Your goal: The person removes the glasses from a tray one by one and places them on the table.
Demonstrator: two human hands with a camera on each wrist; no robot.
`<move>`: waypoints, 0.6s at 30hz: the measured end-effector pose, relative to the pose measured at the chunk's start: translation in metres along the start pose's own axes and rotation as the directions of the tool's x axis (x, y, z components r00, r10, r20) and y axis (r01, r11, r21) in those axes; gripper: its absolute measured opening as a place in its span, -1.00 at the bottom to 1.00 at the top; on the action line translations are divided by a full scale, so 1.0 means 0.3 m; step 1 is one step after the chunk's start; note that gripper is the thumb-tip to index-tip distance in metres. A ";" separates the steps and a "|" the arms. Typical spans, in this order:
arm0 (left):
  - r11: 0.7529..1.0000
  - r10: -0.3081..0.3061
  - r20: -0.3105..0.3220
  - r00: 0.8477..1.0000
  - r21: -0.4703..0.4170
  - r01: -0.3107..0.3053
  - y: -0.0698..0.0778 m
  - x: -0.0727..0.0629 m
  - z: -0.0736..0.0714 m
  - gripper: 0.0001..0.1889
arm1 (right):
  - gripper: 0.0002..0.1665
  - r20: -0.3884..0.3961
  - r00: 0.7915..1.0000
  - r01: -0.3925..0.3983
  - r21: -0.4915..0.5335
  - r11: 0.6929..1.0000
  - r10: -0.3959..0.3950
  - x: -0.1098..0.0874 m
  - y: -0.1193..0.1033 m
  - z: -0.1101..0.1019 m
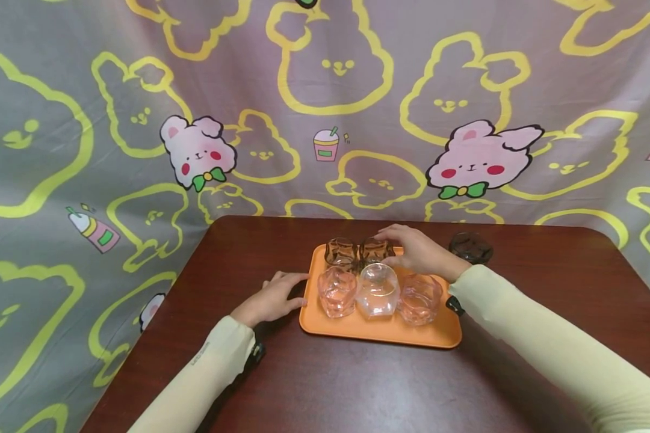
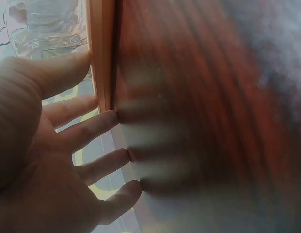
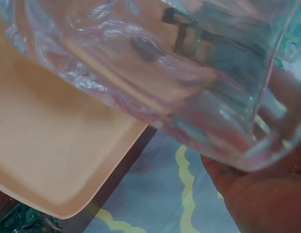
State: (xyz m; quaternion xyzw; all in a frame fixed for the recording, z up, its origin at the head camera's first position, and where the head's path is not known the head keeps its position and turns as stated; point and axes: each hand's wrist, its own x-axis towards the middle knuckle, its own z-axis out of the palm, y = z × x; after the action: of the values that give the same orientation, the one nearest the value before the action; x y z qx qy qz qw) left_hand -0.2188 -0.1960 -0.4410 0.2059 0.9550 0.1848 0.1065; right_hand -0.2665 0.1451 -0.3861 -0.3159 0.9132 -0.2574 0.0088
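An orange tray [image 1: 379, 335] lies on the table with several faceted glass cups on it. My left hand [image 1: 272, 296] is at the tray's left edge, its fingers spread and fingertips right at the rim; the left wrist view shows the thumb over the rim beside a clear-looking cup [image 2: 48, 29]. At the tray's back row, my right hand [image 1: 414, 249] holds a brown glass cup [image 1: 374, 249] between thumb and fingers. Another brown cup [image 1: 340, 251] stands left of it. In front are a pink cup [image 1: 337, 294], a clear cup [image 1: 378, 294] and a second pink cup [image 1: 420, 300].
A dark glass cup [image 1: 470, 248] stands on the table behind the right forearm, off the tray. The brown wooden table [image 1: 357, 385] meets a patterned curtain [image 1: 325, 90] at its back edge. Each wrist wears a dark band.
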 end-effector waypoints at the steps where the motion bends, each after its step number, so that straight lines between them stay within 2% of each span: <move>1: 1.000 0.000 0.000 1.000 0.000 0.000 0.000 0.000 0.001 -0.38 | -0.38 -0.003 1.000 -0.001 -0.003 1.000 0.001 0.000 -0.001 -0.002; 10: 1.000 0.002 -0.005 1.000 -0.010 -0.002 0.003 0.000 -0.009 -0.38 | -0.43 -0.026 1.000 -0.017 0.016 1.000 0.018 0.004 0.002 -0.013; 18: 1.000 -0.004 0.010 1.000 -0.002 0.004 -0.001 0.003 -0.004 -0.37 | -0.31 -0.018 1.000 -0.016 0.052 0.999 0.017 0.017 0.015 0.007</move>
State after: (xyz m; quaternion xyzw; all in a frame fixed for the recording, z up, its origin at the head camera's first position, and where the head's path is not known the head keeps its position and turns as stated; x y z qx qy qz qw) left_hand -0.2200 -0.1963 -0.4400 0.2048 0.9547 0.1847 0.1120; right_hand -0.2727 0.1441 -0.3894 -0.3058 0.9088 -0.2837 0.0107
